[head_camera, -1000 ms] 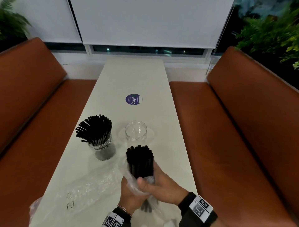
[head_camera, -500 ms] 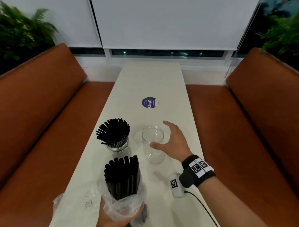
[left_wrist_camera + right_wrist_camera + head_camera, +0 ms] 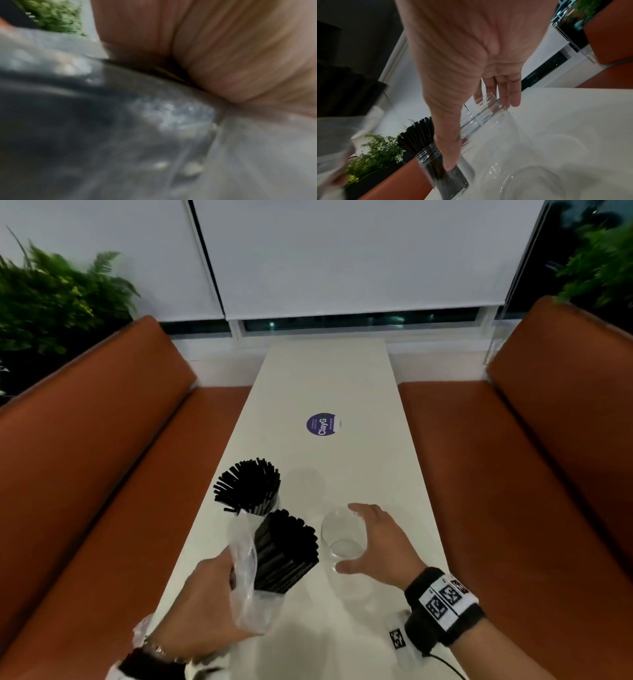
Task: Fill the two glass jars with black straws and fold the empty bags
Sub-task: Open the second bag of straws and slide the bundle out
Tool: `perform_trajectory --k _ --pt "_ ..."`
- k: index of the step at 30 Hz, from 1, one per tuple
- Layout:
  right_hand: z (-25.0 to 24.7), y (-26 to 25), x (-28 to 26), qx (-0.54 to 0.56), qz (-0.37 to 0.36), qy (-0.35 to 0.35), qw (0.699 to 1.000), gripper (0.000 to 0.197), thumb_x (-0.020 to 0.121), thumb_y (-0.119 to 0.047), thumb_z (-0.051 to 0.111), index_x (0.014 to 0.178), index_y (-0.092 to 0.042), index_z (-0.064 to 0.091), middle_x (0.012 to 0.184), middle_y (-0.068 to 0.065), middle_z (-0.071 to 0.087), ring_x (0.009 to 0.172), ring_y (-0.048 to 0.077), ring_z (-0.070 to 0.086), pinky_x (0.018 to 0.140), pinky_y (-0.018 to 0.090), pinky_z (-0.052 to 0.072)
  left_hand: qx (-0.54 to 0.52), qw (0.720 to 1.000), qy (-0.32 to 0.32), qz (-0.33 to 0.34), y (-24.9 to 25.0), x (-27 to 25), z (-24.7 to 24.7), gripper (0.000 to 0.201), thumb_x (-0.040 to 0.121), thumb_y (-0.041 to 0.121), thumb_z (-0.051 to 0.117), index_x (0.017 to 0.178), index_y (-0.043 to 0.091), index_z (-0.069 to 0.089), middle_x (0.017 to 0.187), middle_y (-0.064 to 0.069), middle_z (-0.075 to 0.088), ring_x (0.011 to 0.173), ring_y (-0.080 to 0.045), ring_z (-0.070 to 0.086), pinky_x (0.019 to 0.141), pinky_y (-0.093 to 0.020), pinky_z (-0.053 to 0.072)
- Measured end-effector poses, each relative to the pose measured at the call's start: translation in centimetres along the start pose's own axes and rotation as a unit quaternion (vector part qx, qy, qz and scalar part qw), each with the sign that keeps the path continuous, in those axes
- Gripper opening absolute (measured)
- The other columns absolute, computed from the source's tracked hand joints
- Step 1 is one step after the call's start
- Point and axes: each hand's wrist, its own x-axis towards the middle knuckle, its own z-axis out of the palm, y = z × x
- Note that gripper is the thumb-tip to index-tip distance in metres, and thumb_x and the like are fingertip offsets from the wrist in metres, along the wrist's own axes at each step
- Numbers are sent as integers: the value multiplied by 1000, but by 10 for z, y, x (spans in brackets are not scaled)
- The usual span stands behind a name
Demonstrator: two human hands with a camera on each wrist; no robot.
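Note:
My left hand grips a clear plastic bag with a bundle of black straws sticking out of it, tilted up and to the right. The left wrist view is blurred and shows only my palm on the plastic bag. Just right of the bundle is the empty glass jar, held between the thumb and fingers of my right hand. In the right wrist view the empty jar leans in that hand. Behind the bundle stands the second jar, full of black straws, also visible as the filled jar.
The long white table carries a round purple sticker. Orange benches run along the left and right. More crumpled clear plastic lies at the table's near left edge. Plants stand behind both benches.
My right hand let go of the straw bundle, reached out to the empty jar and took hold of it. My left hand lifted the bagged bundle and tilted it towards that jar.

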Motion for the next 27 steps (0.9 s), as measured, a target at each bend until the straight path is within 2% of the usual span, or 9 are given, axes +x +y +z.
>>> perform_trajectory --k 2,5,7,9,13,18,21,24,27 --pt "-2 3 -25 -9 -5 -4 1000 124 58 -58 95 159 -34 28 150 -10 44 136 14 45 112 26 42 40 999 -1 -24 16 14 -12 58 56 59 83 89 42 38 67 16 59 63 6 64 46 -13 43" --pt "-12 1 -52 -10 -13 -4 1000 136 53 -61 96 163 -35 19 158 -13 37 142 12 39 120 29 37 149 989 -16 10 34 38 -26 59 61 59 83 98 44 40 74 18 63 68 -5 65 55 -16 42" --pt "-21 -7 -62 -7 -37 4 999 138 53 -62 96 163 -38 16 161 -16 33 145 9 35 121 28 34 186 979 -78 33 43 54 -30 72 56 48 91 103 42 36 78 19 55 75 -8 59 63 -20 44" --pt "-30 -18 -67 -8 -69 24 997 134 55 -60 95 163 -38 18 160 -17 34 144 8 36 119 25 34 226 966 -117 51 51 69 -33 77 54 44 90 111 37 39 88 16 60 83 -12 61 72 -26 52" --pt "-33 -33 -67 -36 -102 74 991 117 60 -55 94 157 -33 32 151 -14 44 136 10 45 112 23 40 304 940 -136 74 71 90 -33 89 50 43 84 130 32 47 91 7 69 79 -17 69 68 -30 58" --pt "-19 -35 -62 -83 -66 63 992 92 58 -58 90 134 -26 50 123 -10 58 109 14 56 90 28 52 363 911 -172 90 98 104 -34 77 50 40 86 119 29 54 88 7 63 76 -19 67 73 -33 60" --pt "-13 -30 -54 -68 -29 57 996 79 58 -56 89 123 -27 53 112 -11 61 99 13 59 78 26 48 382 902 -178 94 108 109 -31 71 53 35 87 117 26 56 92 4 62 80 -21 67 70 -31 55" --pt "-8 -22 -45 -31 -8 34 999 78 55 -55 90 121 -32 55 109 -14 64 94 10 62 79 25 53 393 896 -182 95 113 114 -26 71 54 35 87 117 25 56 96 1 64 81 -21 67 69 -31 55" --pt "-2 -13 -37 25 -1 3 1000 75 52 -52 91 117 -37 56 107 -18 67 94 5 67 83 28 60 400 891 -193 93 116 117 -24 72 53 37 87 116 25 56 97 1 63 83 -21 68 76 -36 61"
